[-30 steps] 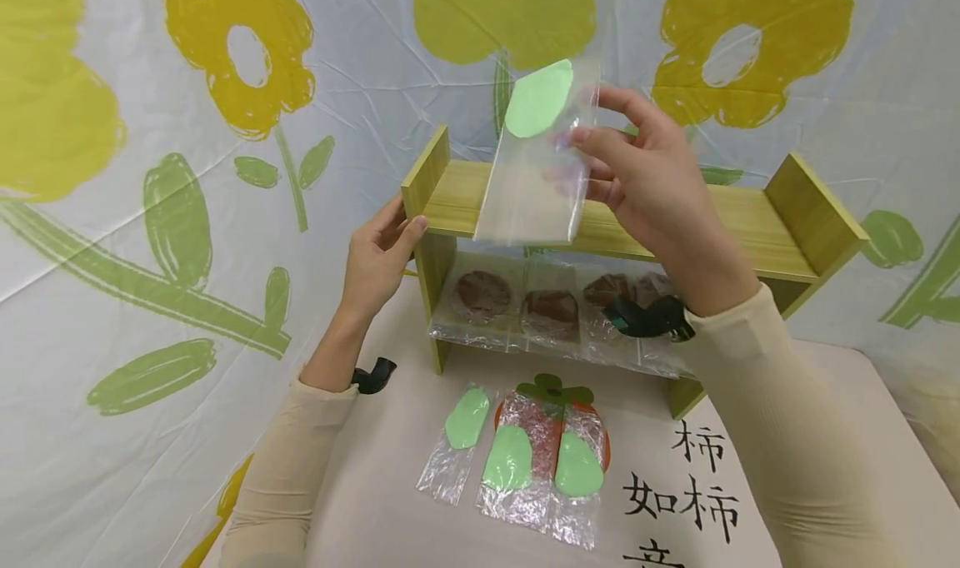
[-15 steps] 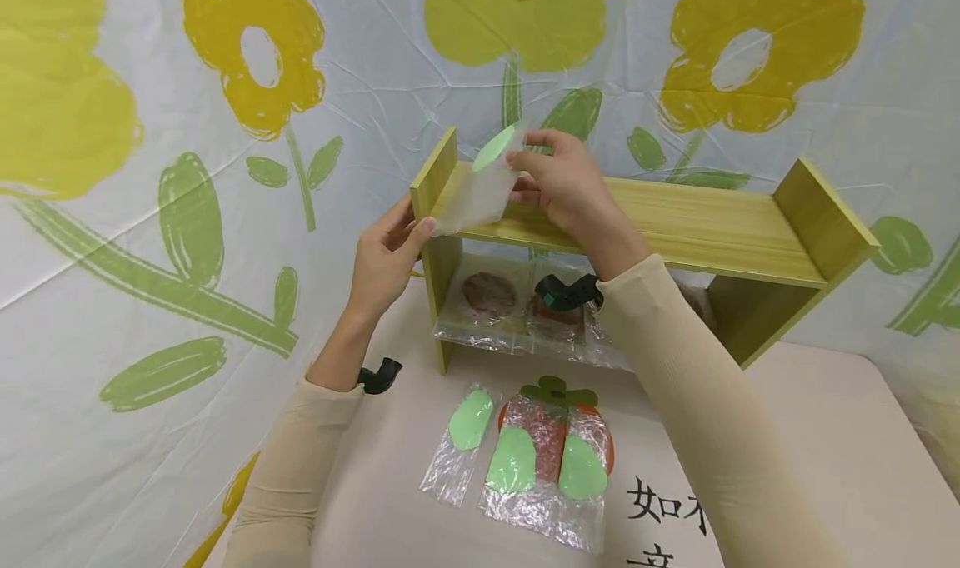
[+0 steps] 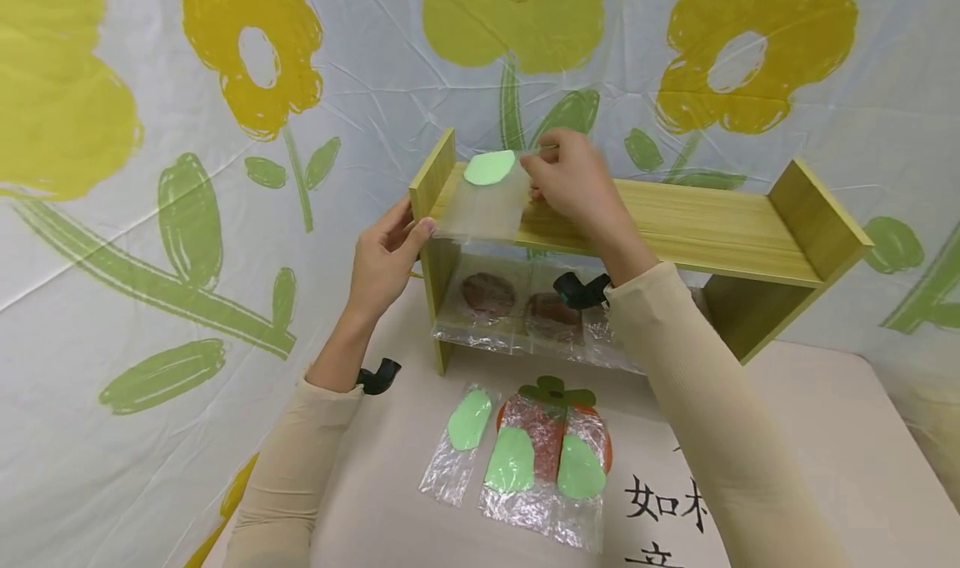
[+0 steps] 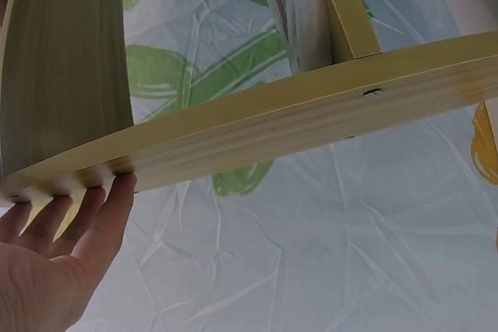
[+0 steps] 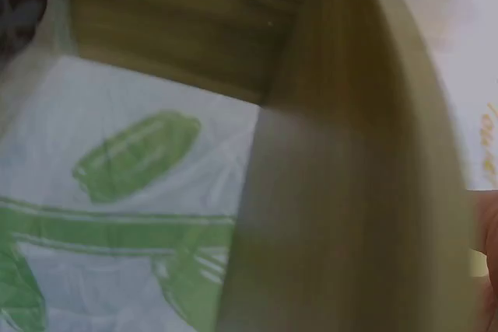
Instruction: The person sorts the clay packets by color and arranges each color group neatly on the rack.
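In the head view a clear bag with a green patch (image 3: 489, 168) lies over the left end of the wooden shelf's top board (image 3: 697, 218). My right hand (image 3: 577, 176) pinches the bag's right edge. My left hand (image 3: 386, 260) holds the shelf's left side panel, thumb at the front edge by the bag's lower corner. The left wrist view shows the left hand (image 4: 62, 262) with its fingertips against the panel's outer face (image 4: 311, 122). Only part of the right hand (image 5: 486, 246) shows at the right edge of the right wrist view.
Clear bags with dark round pieces (image 3: 487, 295) lie on the lower shelf. On the table (image 3: 420, 543) in front are several clear bags with green patches (image 3: 510, 460), two over a persimmon picture. Black characters (image 3: 652, 501) are at the right; a flowered cloth (image 3: 390, 93) hangs behind.
My right hand has moved left and down from over the shelf's middle, lowering the bag onto the top board's left end. My left hand keeps its place on the side panel.
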{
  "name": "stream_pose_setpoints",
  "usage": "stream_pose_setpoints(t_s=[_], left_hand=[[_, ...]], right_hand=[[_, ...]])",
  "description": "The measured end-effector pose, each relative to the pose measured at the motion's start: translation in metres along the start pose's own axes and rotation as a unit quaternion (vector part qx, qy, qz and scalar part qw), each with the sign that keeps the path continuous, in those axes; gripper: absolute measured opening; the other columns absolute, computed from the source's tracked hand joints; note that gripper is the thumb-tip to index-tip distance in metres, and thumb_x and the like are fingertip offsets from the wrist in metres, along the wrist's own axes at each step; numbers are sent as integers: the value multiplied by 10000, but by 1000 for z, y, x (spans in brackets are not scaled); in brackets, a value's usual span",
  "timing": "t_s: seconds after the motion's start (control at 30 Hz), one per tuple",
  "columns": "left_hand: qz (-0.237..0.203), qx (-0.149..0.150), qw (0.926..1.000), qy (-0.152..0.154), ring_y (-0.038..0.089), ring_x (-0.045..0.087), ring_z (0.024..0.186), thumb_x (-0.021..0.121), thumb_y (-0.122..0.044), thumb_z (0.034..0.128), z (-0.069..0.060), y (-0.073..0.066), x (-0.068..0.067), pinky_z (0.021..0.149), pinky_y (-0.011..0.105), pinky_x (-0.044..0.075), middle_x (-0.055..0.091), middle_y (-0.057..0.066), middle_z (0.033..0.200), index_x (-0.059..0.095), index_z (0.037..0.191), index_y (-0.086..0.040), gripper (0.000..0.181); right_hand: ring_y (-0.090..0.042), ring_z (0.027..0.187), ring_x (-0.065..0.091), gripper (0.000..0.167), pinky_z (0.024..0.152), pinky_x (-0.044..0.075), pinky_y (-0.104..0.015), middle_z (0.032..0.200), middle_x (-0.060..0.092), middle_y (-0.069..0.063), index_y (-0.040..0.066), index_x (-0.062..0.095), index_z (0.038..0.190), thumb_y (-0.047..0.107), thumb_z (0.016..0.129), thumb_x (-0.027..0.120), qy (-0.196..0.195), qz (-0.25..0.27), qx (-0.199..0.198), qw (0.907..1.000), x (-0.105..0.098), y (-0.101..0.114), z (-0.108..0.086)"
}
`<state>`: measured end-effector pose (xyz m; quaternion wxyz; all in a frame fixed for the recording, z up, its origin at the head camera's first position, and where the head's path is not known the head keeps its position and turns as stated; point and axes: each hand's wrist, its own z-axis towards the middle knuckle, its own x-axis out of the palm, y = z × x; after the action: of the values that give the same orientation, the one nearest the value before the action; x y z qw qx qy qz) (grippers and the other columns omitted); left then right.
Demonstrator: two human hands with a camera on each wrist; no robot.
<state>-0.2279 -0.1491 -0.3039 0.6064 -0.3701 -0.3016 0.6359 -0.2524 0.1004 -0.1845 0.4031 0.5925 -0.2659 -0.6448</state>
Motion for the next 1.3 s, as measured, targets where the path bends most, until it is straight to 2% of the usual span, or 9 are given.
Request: stream_pose_setpoints(t_s=[0.17, 0.27, 0.43, 0.57, 0.7, 0.9, 1.03, 1.17, 1.3], left_hand=[[101, -36, 9999, -47, 206, 636, 1156, 660, -232, 995, 0, 0, -1, 785, 310, 578, 640, 28, 1320, 555, 1454, -230, 471], [92, -41, 9999, -28, 205, 635, 1160, 661, -235, 994, 0, -1, 0, 796, 319, 579, 639, 20, 1323, 559, 1450, -237, 468], [81, -51, 9999, -31, 205, 623, 1184, 663, -219, 993, 0, -1, 0, 802, 319, 580, 633, 23, 1335, 552, 1455, -231, 475], [58, -57, 10000, -39, 221, 613, 1200, 659, -181, 993, 0, -2, -1, 787, 314, 582, 626, 50, 1344, 538, 1468, -208, 491], [24, -35, 10000, -15, 233, 607, 1210, 659, -160, 992, 0, -3, -1, 784, 317, 583, 619, 62, 1354, 529, 1474, -195, 501], [-75, 43, 10000, 20, 219, 592, 1233, 660, -187, 993, 1, -1, 0, 809, 328, 580, 623, 33, 1351, 550, 1456, -219, 477], [-44, 40, 10000, 12, 220, 589, 1238, 657, -186, 995, 0, -2, 1, 817, 338, 578, 622, 31, 1354, 553, 1454, -220, 472], [-16, 19, 10000, 45, 236, 582, 1246, 656, -170, 994, -1, -3, 1, 821, 359, 579, 603, 35, 1380, 535, 1468, -207, 491], [-17, 37, 10000, 37, 247, 577, 1251, 651, -150, 996, -1, -3, 0, 818, 353, 580, 600, 57, 1382, 527, 1473, -200, 496]], right_hand=[[-274, 956, 685, 483, 819, 558, -355, 1290, 615, -115, 46, 468, 1456, 269, 1037, 556, -347, -191, -568, 9976, -12, 6, -25], [-277, 986, 669, 443, 847, 559, -375, 1245, 634, -121, 58, 508, 1426, 240, 1029, 585, -551, 168, -899, 9943, -17, 6, -45], [-278, 946, 670, 369, 818, 569, -332, 1146, 672, -155, 25, 572, 1353, 157, 1011, 613, -810, 497, -1439, 9850, -21, -2, -82], [-243, 930, 683, 347, 782, 573, -281, 1132, 675, -176, 1, 579, 1344, 88, 1009, 602, -696, 537, -1742, 9808, -22, -16, -113], [-198, 923, 688, 361, 774, 572, -261, 1115, 688, -131, -20, 578, 1343, 3, 984, 616, -522, 563, -1947, 9779, -20, -33, -141], [-169, 943, 680, 420, 780, 567, -254, 1103, 693, -43, 44, 605, 1329, -91, 933, 645, -325, 535, -2333, 9704, -12, -64, -177], [-199, 966, 677, 429, 796, 572, -280, 1108, 689, -38, 57, 618, 1298, -136, 915, 639, -89, 720, -2304, 9704, -5, -87, -195], [-180, 976, 681, 427, 801, 572, -287, 1102, 693, -34, 52, 621, 1278, -158, 907, 631, 58, 810, -2068, 9750, 2, -113, -210], [-170, 963, 683, 427, 770, 576, -281, 1095, 697, -48, 48, 624, 1272, -172, 906, 617, 37, 784, -1969, 9773, 9, -137, -220]])
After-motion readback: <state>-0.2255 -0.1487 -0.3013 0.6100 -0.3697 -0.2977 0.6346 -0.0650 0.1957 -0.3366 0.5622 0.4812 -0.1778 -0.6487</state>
